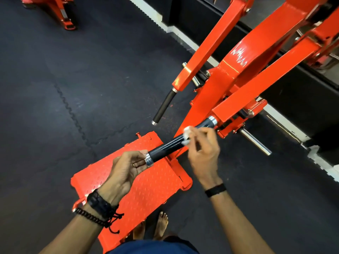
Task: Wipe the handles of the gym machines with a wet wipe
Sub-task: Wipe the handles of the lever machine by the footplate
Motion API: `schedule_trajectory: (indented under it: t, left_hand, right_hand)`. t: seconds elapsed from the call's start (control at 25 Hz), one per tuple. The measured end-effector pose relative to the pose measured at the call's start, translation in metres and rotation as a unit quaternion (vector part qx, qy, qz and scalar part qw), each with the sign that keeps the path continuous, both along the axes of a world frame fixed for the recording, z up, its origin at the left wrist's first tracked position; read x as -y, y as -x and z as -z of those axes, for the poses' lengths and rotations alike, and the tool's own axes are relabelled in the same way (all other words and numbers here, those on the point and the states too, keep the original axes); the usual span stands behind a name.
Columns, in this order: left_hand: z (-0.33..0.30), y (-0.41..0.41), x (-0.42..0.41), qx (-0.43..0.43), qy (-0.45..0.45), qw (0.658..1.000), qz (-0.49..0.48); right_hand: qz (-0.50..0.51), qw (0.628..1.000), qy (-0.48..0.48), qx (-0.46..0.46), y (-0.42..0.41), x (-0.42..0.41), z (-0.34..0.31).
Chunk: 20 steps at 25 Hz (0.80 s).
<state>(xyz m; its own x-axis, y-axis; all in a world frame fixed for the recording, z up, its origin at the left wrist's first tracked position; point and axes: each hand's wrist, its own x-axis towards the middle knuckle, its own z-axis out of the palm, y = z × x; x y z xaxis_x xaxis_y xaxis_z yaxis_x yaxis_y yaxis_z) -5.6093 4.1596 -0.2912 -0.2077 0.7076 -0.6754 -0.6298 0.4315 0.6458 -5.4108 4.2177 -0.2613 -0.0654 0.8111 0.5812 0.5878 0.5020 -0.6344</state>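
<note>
Glossy orange painted metal frame (236, 70); matt black handle (168, 149) with shiny metal collars; embossed footplate (146, 189); rubbery matt floor (55, 88).

Left hand (126, 169) palm-up, fingers curled loosely round the near end cap of the handle (165, 151) — forearm reaching in from lower left, dark bands on wrist. Right hand (203, 153) w/ fingers bent, pinching a white wipe (187, 133) against the handle further up; forearm from lower right, black band at wrist. Bare feet (161, 226) below.
</note>
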Motion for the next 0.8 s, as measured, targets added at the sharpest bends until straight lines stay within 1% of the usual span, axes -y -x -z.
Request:
schedule_trajectory:
  t: [0.08, 0.16, 0.24, 0.32, 0.4, 0.48, 0.6, 0.68, 0.8]
  left_hand:
    - [-0.009, -0.006, 0.003, -0.012, -0.003, 1.000, -0.019]
    - [-0.017, -0.011, 0.006, -0.019, -0.010, 0.999, -0.034]
    - [-0.020, -0.015, 0.006, -0.026, -0.009, 0.998, -0.050]
    - [-0.020, -0.017, 0.007, -0.033, -0.004, 0.997, -0.067]
    - [-0.018, -0.018, 0.008, -0.038, -0.007, 0.996, -0.076]
    - [-0.017, -0.019, 0.008, -0.042, -0.012, 0.996, -0.083]
    - [-0.018, -0.018, 0.012, -0.036, -0.011, 0.996, -0.085]
    - [-0.020, -0.021, 0.014, -0.033, -0.003, 0.996, -0.077]
    - [-0.023, -0.025, 0.016, -0.031, -0.004, 0.997, -0.071]
  right_hand:
    - [0.091, 0.995, -0.035, 0.006, -0.026, -0.027, -0.013]
    - [0.110, 0.993, -0.050, 0.007, -0.033, -0.037, -0.020]
    - [0.061, 0.998, -0.034, -0.005, -0.020, -0.024, -0.014]
    - [-0.037, 0.999, 0.001, -0.003, 0.006, 0.007, 0.002]
    - [-0.110, 0.992, 0.008, 0.054, 0.034, 0.037, 0.019]
    - [-0.133, 0.988, -0.003, 0.079, 0.051, 0.049, 0.029]
    - [-0.143, 0.987, 0.010, 0.067, 0.040, 0.044, 0.025]
    - [-0.101, 0.994, -0.006, 0.046, 0.016, 0.027, 0.015]
    - [0.054, 0.998, -0.042, 0.004, -0.029, -0.018, -0.009]
